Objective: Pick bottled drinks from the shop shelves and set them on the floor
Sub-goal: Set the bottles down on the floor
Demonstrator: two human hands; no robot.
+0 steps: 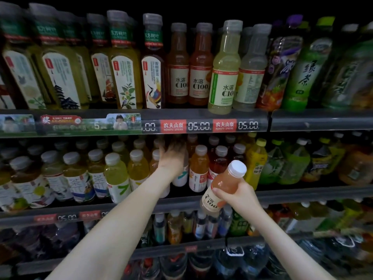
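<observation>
- Dim shop shelves [302,196] are packed with tight rows of bottled drinks; the floor is not seen.
- An orange bottle [225,181] is held tilted at 5 o'clock, with the grip of the right hand [240,196] wrapped round its body; it could slip if held loosely.
- The left hand [173,156] is blurred at centre among middle-shelf bottles; whether its grip has closed cannot be told.
- Neighbouring bottles [199,168] at its 3 o'clock could be toppled.

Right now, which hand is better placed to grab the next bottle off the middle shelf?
Left. The left hand reaches in at the middle shelf, fingers open, holding nothing. The right hand grips an orange C100 bottle in front of the shelf, so it is occupied.
</observation>
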